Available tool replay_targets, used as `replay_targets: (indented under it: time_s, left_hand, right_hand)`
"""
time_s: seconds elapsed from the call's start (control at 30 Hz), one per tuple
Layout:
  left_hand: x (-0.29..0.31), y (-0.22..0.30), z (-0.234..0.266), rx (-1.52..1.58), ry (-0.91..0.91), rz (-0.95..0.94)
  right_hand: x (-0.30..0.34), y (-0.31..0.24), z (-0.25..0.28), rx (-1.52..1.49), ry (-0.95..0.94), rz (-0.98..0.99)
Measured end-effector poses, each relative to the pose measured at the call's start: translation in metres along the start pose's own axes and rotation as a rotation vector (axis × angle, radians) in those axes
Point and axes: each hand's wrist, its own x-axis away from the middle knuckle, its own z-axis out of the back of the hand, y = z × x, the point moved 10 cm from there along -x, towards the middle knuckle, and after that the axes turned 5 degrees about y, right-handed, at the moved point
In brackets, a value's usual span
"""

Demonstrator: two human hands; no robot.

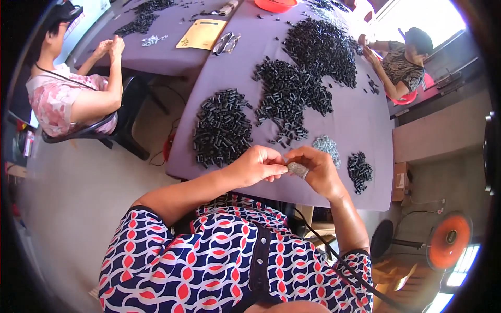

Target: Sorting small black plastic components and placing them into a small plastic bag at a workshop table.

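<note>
Close together over the table's near edge, both my hands are closed at the fingertips. My left hand (261, 166) pinches at the tip of a grey-brown wrap (298, 169), which looks to be around my right thumb. The curled fingers of my right hand (321, 169) meet the left ones; anything small between them is hidden. Just beyond the left hand lies a heap of short black cylinders (222, 128). Behind my right hand is a pile of small silvery metal pieces (327, 147), with a smaller pile of black pieces (360, 172) to its right.
Larger black heaps (292, 96) spread up the purple-covered table (365, 130). A yellow envelope (201, 34) and a red basin (275, 4) lie farther off. One person (73, 94) sits left, another (407, 65) far right. An orange fan (450, 240) stands lower right.
</note>
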Motion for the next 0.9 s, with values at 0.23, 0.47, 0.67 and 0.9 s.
replay_targets:
  time_s: [0.23,0.47,0.67,0.9]
  left_hand:
    - [0.023,0.004,-0.006,-0.198,0.002,-0.086]
    - [0.043,-0.003,-0.013,-0.214,-0.033,-0.086]
    - [0.048,-0.007,-0.017,-0.246,-0.014,-0.122]
    - [0.078,0.034,-0.034,-0.832,0.161,-0.727]
  right_hand:
    - [0.016,0.034,-0.014,-0.162,-0.123,-0.282]
    - [0.031,0.020,-0.034,-0.288,-0.140,-0.223]
    - [0.045,0.021,-0.034,-0.208,-0.121,-0.216]
    - [0.062,0.053,-0.038,-0.447,0.016,-0.254]
